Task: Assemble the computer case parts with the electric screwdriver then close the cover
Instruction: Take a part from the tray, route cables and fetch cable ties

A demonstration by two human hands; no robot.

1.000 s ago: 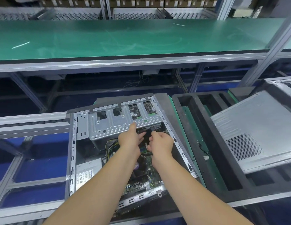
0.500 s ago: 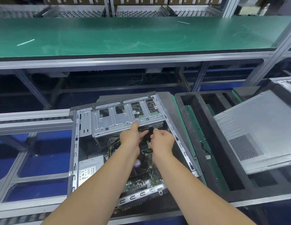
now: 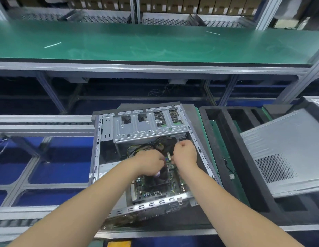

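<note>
Mid-frame, our left hand (image 3: 151, 162) and right hand (image 3: 184, 152) curl among soft cables (image 3: 146, 146) (contents unclear); we'd grip connectors, not wires.

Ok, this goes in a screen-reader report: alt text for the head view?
Two bare hands, left hand and right hand, reach among cables inside an open computer case, below its metal drive cage. A grey side cover lies to the right.

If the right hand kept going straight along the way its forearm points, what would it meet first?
Probably the metal drive cage at the far end of the open computer case: the right hand is curled just short of its lower edge. Depth is unclear; it could pass underneath.
</note>
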